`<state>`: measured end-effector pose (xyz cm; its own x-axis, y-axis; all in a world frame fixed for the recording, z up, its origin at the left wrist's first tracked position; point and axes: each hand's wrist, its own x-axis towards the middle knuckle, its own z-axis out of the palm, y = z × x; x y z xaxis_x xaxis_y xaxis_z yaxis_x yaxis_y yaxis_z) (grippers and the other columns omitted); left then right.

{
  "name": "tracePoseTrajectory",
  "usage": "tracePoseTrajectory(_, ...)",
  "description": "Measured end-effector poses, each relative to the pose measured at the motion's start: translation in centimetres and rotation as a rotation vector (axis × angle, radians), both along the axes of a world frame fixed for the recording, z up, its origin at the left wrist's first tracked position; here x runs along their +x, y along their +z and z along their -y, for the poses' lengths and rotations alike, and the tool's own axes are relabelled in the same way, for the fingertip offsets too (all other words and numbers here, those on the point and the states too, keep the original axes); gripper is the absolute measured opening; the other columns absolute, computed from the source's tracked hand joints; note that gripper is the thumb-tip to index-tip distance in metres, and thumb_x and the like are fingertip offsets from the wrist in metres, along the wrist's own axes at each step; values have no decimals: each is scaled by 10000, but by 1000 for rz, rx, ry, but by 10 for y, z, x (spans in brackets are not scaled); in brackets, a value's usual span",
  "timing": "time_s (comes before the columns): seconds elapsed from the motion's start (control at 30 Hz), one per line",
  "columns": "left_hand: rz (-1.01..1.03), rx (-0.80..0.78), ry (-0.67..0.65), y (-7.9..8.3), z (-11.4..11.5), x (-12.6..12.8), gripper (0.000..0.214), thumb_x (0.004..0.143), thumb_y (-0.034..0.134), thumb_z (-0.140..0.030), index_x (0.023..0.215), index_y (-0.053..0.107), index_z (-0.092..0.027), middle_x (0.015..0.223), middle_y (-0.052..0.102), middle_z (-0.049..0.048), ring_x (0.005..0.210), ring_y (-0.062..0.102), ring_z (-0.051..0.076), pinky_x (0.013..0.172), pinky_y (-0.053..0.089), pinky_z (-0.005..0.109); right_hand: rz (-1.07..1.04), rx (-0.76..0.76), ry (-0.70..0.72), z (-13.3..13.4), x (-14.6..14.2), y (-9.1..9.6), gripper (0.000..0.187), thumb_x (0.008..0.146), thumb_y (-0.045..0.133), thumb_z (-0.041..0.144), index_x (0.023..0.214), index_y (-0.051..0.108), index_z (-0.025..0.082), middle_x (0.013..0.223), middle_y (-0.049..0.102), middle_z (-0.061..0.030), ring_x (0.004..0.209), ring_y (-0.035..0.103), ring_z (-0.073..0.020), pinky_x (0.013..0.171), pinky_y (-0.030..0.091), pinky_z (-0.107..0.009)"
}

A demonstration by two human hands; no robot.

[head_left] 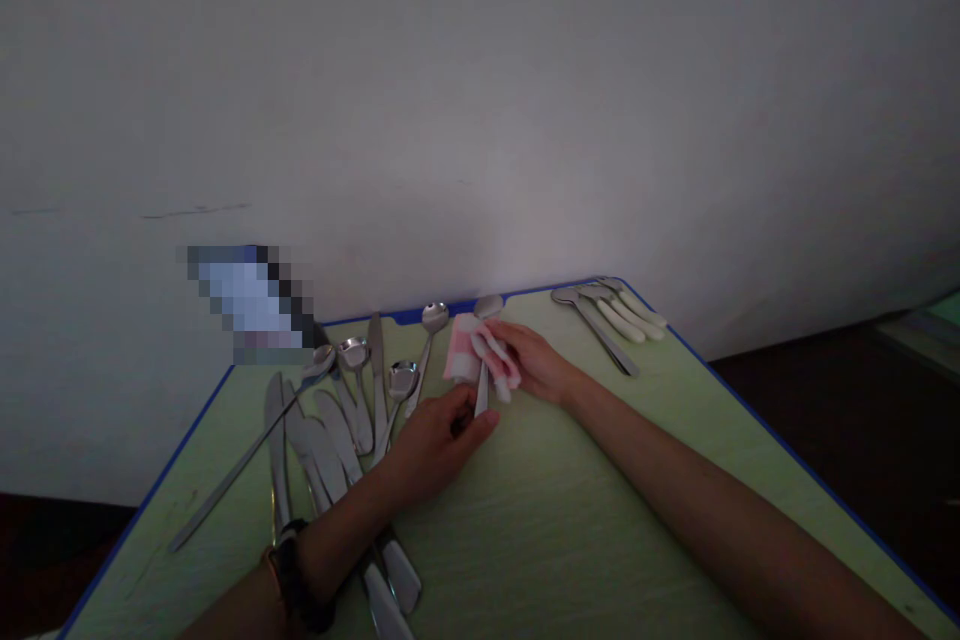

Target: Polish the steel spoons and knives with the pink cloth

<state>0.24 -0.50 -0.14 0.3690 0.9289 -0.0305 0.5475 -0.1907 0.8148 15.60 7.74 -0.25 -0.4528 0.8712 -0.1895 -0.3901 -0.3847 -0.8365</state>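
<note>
Near the far side of the table, my left hand [442, 435] pinches the lower handle of a metal spoon [489, 306], whose bowl points toward the wall. My right hand [536, 360] is closed on a pink and white cloth [466, 345], folded around the upper handle, just below the bowl. Part of the spoon's handle is hidden by the cloth. Left of my hands lie several metal spoons [403, 378] and several table knives [277, 450], some of them beneath my left forearm.
At the back right, a dark-handled spoon [596, 330] lies beside several white-handled pieces of cutlery [619, 315]. A blurred-out device [247, 305] stands at the back left. The pale green table [570, 540] has a blue edge and meets a plain wall [480, 100].
</note>
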Motion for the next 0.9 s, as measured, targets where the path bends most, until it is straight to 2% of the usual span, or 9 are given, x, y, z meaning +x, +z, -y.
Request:
tracePoseTrajectory(0.6, 18, -25, -8, 0, -1, 0, 292, 856, 450, -451, 756, 495, -180, 604, 450, -42, 551, 406, 115, 509, 279, 232, 7, 4, -9, 0, -1, 1, 293, 615, 733, 406, 665, 588, 156, 534, 542, 53, 480, 418, -71, 450, 285, -215)
tracePoseTrajectory(0.9, -19, -2, -2, 4, 0, 1, 293, 853, 449, -447, 718, 463, -187, 581, 426, -51, 532, 392, 112, 504, 261, 235, -18, 0, -4, 2, -1, 4, 288, 598, 742, 396, 671, 599, 156, 565, 571, 48, 507, 454, -74, 476, 328, -210)
